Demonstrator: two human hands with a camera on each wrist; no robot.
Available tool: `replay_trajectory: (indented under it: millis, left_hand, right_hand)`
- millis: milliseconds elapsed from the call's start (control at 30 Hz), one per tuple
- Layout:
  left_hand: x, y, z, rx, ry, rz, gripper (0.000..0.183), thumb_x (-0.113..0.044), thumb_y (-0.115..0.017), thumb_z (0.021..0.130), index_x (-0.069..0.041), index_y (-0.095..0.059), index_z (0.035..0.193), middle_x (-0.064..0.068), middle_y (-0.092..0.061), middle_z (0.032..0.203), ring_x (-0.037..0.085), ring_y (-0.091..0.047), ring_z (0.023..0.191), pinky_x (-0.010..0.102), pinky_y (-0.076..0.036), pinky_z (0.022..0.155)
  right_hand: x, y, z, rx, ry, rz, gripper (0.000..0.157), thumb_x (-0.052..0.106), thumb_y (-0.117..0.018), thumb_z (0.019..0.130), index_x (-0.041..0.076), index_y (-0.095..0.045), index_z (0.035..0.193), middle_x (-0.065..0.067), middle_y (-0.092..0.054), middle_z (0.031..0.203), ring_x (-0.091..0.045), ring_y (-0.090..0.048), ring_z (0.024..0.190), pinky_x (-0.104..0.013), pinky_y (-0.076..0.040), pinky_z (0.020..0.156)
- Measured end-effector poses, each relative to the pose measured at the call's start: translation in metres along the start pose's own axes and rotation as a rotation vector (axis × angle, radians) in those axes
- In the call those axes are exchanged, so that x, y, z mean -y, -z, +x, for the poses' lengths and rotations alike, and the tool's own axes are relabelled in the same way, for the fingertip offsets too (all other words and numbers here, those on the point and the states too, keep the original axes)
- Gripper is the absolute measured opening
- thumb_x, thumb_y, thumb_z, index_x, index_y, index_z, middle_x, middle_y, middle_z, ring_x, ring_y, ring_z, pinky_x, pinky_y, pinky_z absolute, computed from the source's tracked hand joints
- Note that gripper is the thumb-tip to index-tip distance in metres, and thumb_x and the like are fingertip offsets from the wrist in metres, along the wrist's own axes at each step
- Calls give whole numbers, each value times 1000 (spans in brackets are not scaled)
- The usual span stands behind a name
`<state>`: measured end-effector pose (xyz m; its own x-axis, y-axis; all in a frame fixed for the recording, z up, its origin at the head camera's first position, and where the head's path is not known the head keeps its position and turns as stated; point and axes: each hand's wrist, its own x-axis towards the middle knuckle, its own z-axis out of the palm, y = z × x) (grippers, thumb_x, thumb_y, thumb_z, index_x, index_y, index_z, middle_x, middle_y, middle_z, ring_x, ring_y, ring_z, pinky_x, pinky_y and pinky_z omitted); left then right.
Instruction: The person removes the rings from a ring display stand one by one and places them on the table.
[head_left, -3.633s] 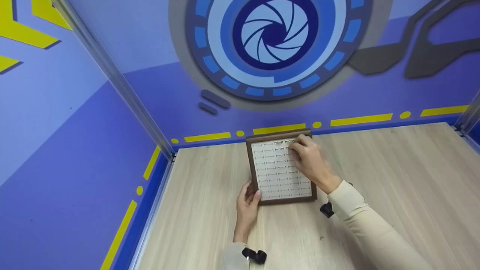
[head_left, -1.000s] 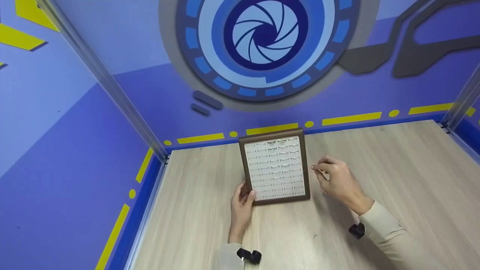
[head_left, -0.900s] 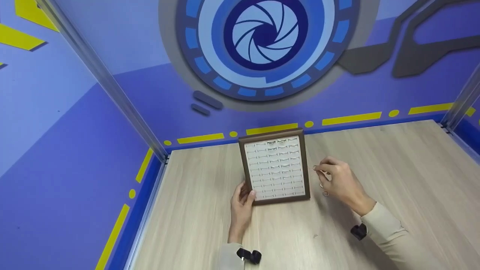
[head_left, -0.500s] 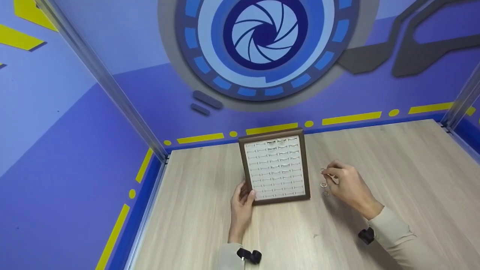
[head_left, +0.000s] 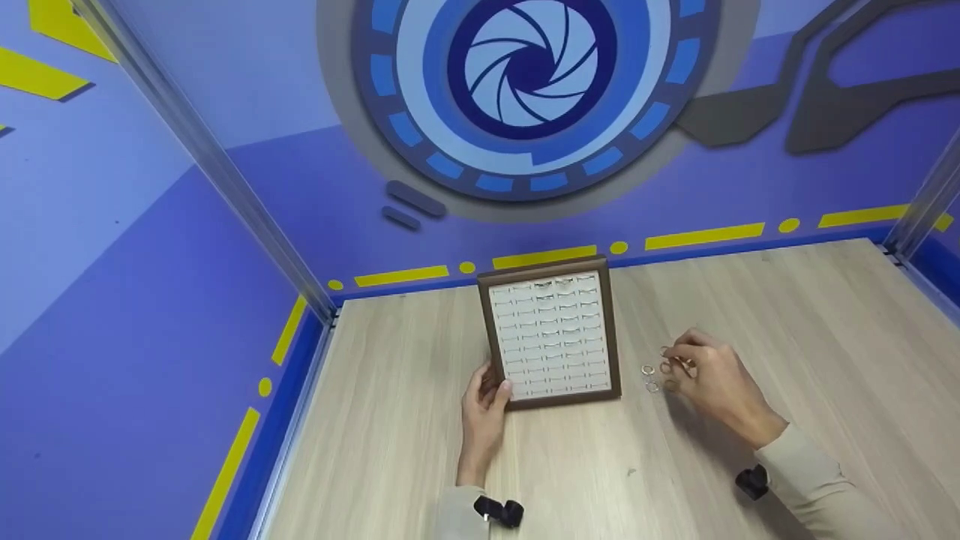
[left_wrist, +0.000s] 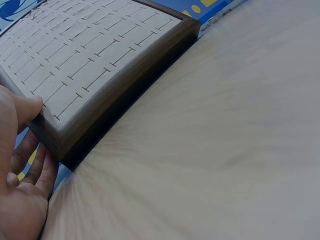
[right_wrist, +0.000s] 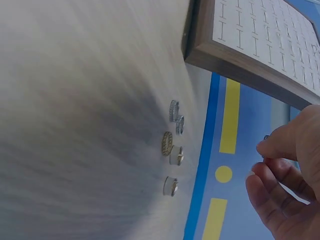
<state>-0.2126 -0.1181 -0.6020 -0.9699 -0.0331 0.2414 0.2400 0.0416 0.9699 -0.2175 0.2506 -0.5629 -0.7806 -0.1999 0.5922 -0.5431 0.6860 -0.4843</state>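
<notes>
A ring display board with a brown frame and a white slotted panel leans back on the table. Small rings sit in some of its upper slots. My left hand grips the lower left corner, thumb on the front edge; in the left wrist view the other fingers reach behind the frame. Right of the board, my right hand pinches a small ring between thumb and index finger, mostly hidden by the fingertips. Below that hand, several loose rings, such as a silver one and a gold-toned one, stand on the table.
The pale wood table meets a blue and purple printed wall behind the board and another at the left. A metal post marks the corner between them. Black cameras are strapped to both wrists.
My right hand has left the upper part of the board and moved right and nearer with the ring, uncovering loose rings on the table. My left hand has kept its grip on the corner.
</notes>
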Motion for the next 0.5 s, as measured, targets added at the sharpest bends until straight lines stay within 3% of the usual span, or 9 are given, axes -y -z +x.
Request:
replay_trajectory:
  millis: [300, 500]
  left_hand:
    - [1, 0, 1, 9, -9, 6, 47, -3, -63, 97, -1, -49, 142, 17, -60, 129, 33, -57, 121, 46, -48, 107]
    - [0, -1, 1, -4, -2, -2, 47, -3, -63, 97, 0, -49, 142, 17, -60, 129, 34, -57, 121, 45, -49, 106]
  right_hand:
    - [-11, 3, -13, 7, -50, -48, 14, -8, -76, 76, 0, -77, 87, -2, -65, 87, -13, -62, 72, -27, -56, 56]
    - [-17, 4, -19, -2, -37, -58, 14, -8, -77, 75, 1, -76, 85, -3, -65, 84, -15, -62, 71, -25, -54, 56]
